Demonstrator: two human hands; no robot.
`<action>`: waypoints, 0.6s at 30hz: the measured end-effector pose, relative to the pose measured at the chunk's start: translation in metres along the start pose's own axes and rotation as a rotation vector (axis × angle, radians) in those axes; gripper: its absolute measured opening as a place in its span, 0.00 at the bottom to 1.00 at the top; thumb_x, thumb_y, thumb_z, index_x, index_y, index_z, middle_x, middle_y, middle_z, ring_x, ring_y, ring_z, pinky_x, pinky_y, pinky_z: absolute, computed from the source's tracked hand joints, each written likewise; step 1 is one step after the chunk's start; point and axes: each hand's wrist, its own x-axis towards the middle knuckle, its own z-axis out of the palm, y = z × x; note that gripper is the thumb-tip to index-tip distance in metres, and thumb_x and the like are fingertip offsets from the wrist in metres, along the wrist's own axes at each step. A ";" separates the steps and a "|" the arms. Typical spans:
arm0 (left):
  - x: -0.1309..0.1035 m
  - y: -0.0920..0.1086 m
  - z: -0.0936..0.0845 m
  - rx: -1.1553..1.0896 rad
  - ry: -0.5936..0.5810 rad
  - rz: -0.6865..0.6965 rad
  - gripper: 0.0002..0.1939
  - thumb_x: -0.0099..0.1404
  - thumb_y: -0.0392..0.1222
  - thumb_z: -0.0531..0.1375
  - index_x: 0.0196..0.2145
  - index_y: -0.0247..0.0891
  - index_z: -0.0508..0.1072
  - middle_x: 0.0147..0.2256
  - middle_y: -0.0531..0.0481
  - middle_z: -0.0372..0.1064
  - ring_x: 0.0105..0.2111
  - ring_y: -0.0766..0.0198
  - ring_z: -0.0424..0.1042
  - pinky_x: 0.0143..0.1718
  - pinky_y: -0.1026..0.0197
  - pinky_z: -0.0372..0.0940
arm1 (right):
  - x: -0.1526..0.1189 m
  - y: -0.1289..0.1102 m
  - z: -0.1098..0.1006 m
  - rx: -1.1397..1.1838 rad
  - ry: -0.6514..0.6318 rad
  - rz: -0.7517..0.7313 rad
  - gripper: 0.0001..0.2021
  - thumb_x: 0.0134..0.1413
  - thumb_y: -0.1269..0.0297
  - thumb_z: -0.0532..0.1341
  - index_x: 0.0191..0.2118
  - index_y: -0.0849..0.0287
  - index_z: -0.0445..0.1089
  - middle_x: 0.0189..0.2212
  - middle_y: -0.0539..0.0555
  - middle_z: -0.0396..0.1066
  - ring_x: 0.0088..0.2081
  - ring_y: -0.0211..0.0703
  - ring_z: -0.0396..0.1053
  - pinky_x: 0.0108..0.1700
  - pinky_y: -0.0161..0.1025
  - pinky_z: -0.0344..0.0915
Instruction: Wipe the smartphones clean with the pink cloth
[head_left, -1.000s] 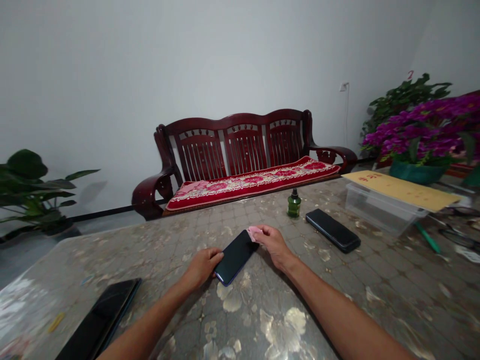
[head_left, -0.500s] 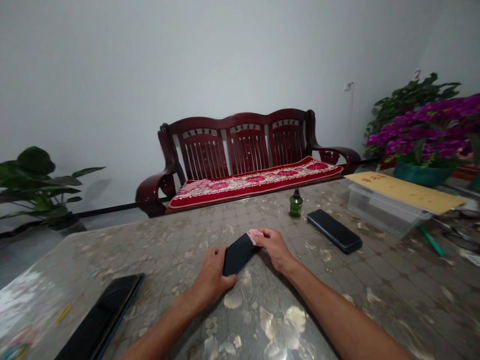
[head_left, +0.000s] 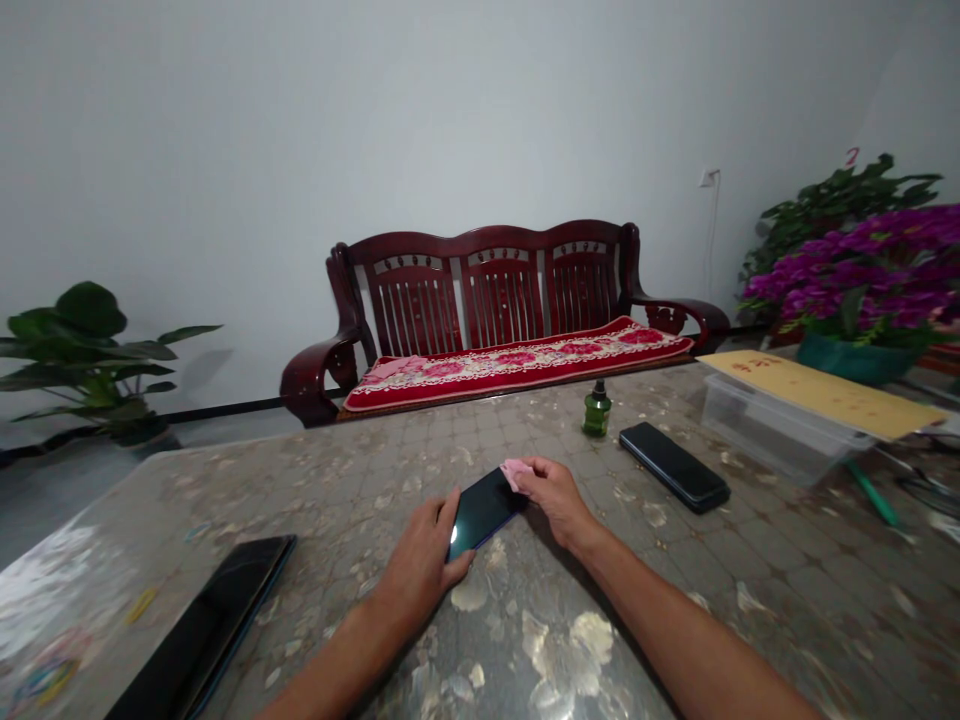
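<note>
A dark smartphone (head_left: 484,512) lies tilted at the middle of the table, with a bright reflection near its left end. My left hand (head_left: 426,553) grips that near-left end, fingers along the far edge and thumb along the near one. Pinched in my right hand (head_left: 551,496) is a small pink cloth (head_left: 517,473), which touches the phone's far right end. Beyond my right hand stands a small green bottle (head_left: 597,409) with a black top. To its right rests a thick black phone (head_left: 673,466).
A black tablet-like device (head_left: 206,625) lies at the left, near a yellow band (head_left: 141,605) and several coloured bands (head_left: 49,682). At the right, a yellow envelope (head_left: 821,391) covers a clear plastic box (head_left: 780,432), with a green-handled tool (head_left: 871,493) beside it. Behind the table (head_left: 360,470) stands a wooden bench (head_left: 499,290).
The view has shifted slightly. A bright reflection now shows on the smartphone. Both hands keep their grips, and the pink cloth stays at the phone's far end.
</note>
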 end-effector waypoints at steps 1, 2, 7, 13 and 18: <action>0.000 -0.001 0.001 -0.013 0.008 0.003 0.37 0.60 0.40 0.62 0.66 0.40 0.58 0.57 0.38 0.65 0.56 0.45 0.66 0.59 0.44 0.61 | 0.001 -0.001 0.000 0.018 0.003 0.010 0.16 0.32 0.59 0.71 0.32 0.61 0.80 0.28 0.52 0.77 0.30 0.41 0.69 0.34 0.35 0.62; 0.000 -0.002 0.002 -0.027 0.015 0.009 0.38 0.59 0.40 0.62 0.66 0.41 0.57 0.57 0.38 0.65 0.56 0.45 0.66 0.59 0.44 0.61 | 0.002 -0.002 0.000 0.038 0.005 0.019 0.17 0.32 0.58 0.71 0.33 0.61 0.80 0.28 0.53 0.77 0.30 0.41 0.69 0.34 0.35 0.62; 0.002 -0.003 0.001 -0.089 0.069 0.087 0.41 0.56 0.34 0.64 0.66 0.43 0.58 0.57 0.40 0.65 0.57 0.46 0.65 0.61 0.44 0.60 | 0.007 -0.007 0.003 0.129 -0.005 -0.038 0.16 0.33 0.57 0.72 0.32 0.60 0.78 0.29 0.52 0.76 0.31 0.40 0.68 0.35 0.35 0.62; 0.005 -0.004 0.001 -0.214 0.091 0.073 0.45 0.53 0.31 0.65 0.67 0.46 0.56 0.57 0.42 0.65 0.57 0.48 0.66 0.61 0.44 0.60 | 0.007 -0.005 0.006 0.127 -0.018 -0.107 0.15 0.35 0.57 0.71 0.33 0.59 0.78 0.30 0.51 0.76 0.32 0.41 0.69 0.38 0.36 0.63; 0.003 -0.001 -0.001 -0.302 0.142 -0.189 0.43 0.52 0.36 0.65 0.64 0.40 0.57 0.53 0.42 0.71 0.53 0.46 0.71 0.54 0.46 0.65 | 0.003 0.000 0.007 0.215 0.105 -0.102 0.16 0.34 0.58 0.70 0.33 0.58 0.78 0.29 0.50 0.76 0.31 0.41 0.69 0.37 0.37 0.64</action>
